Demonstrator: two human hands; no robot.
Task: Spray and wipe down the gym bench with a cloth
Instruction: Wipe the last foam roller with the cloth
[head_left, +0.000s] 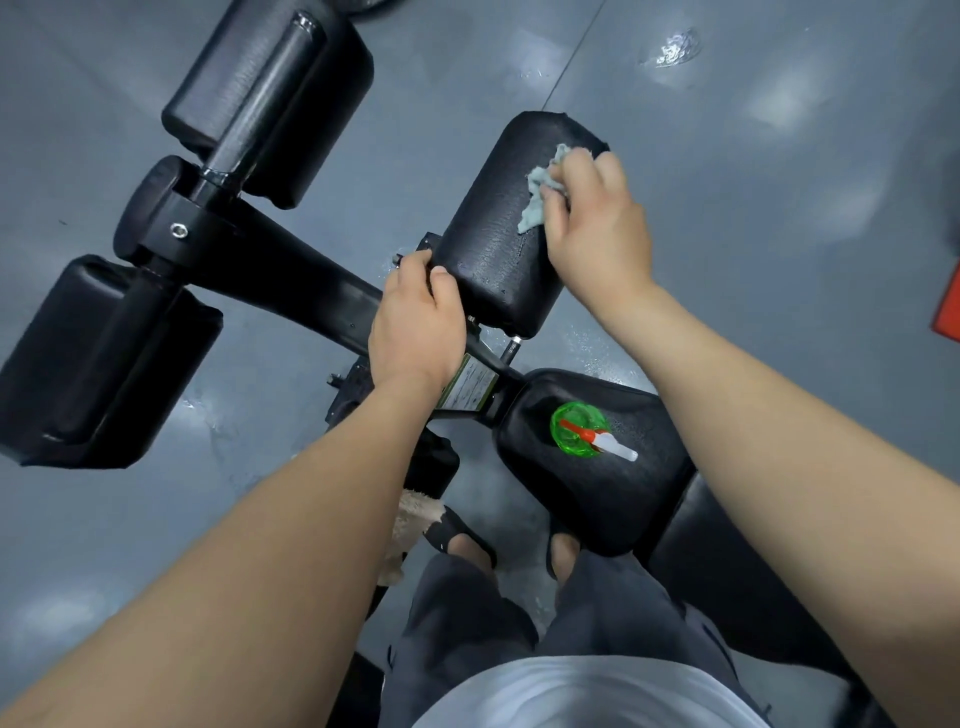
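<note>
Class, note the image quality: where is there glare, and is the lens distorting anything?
Head view: pale glare patches on the grey floor; the wide-angle lens stretches both forearms toward the bottom edge; the cloth and right hand look sharp.

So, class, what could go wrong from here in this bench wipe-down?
1. The spray bottle stands loose on the seat pad near the right forearm; a pulled-back stroke might knock it over.
2. Wet patches shine on the floor and the person wears open sandals: a slip seems possible.
3. The left hand grips the roller pad at its end, so that spot may go unwiped by the cloth in the right hand.
</note>
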